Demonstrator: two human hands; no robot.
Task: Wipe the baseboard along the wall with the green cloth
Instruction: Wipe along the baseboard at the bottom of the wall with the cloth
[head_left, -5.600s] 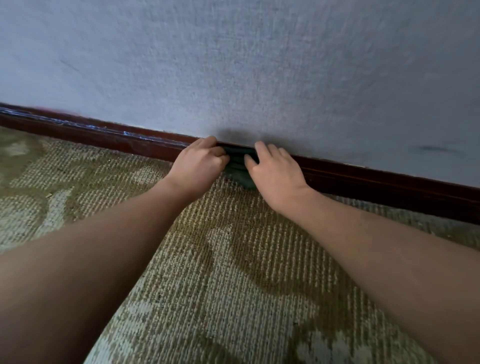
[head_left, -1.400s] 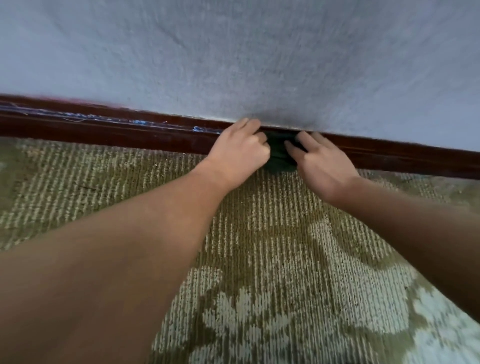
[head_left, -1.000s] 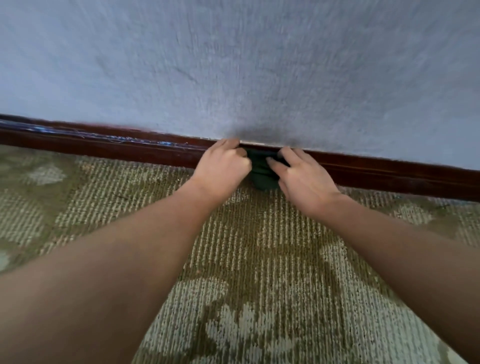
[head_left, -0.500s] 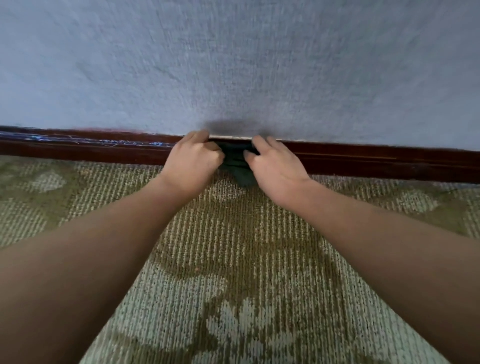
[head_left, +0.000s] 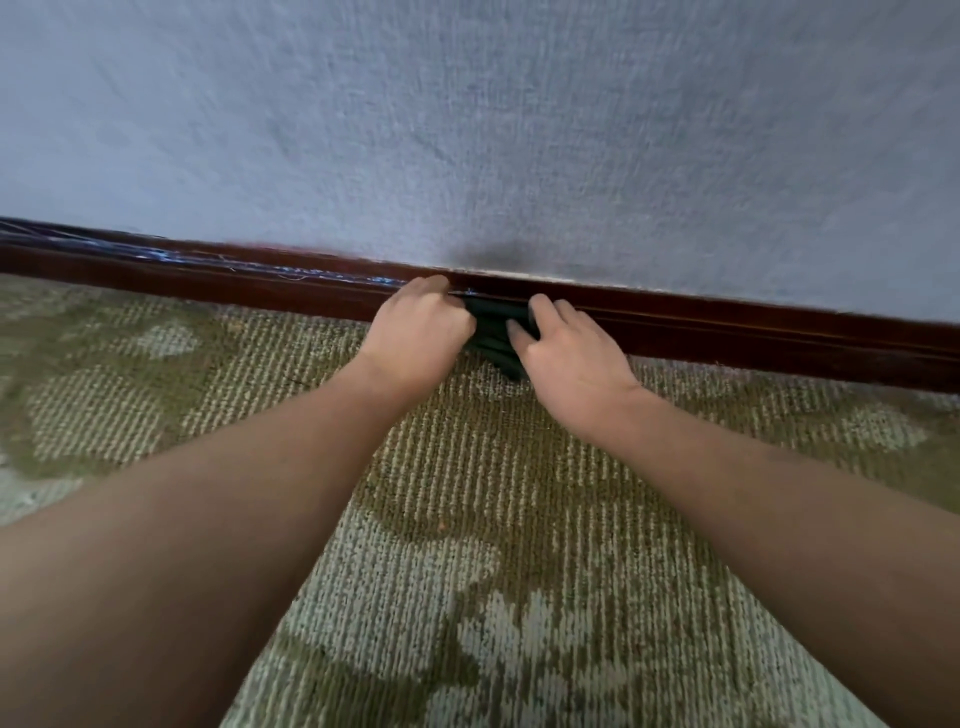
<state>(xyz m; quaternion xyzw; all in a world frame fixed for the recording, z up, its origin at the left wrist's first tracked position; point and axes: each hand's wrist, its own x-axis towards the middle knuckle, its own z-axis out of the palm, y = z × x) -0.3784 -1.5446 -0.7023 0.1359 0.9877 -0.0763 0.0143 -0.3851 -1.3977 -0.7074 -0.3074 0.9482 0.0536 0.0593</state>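
Your one green cloth (head_left: 494, 332) is bunched into a dark wad against the front of the dark red-brown wooden baseboard (head_left: 727, 332), its lower edge down on the carpet (head_left: 467, 493), between your two hands. Your left hand (head_left: 415, 338) is curled into a loose fist on the cloth's left side, knuckles at the baseboard's top edge; your right hand (head_left: 566, 358) has its fingers bent over the cloth's right side, thumb pressed into the fabric. The single baseboard runs the width of the view below a pale grey-blue textured wall (head_left: 519, 130) (a dark smudge or shadow sits just above your hands). Pale scratch-like streaks mark the baseboard's left stretch. The looped carpet is olive with cream leaf patterns.
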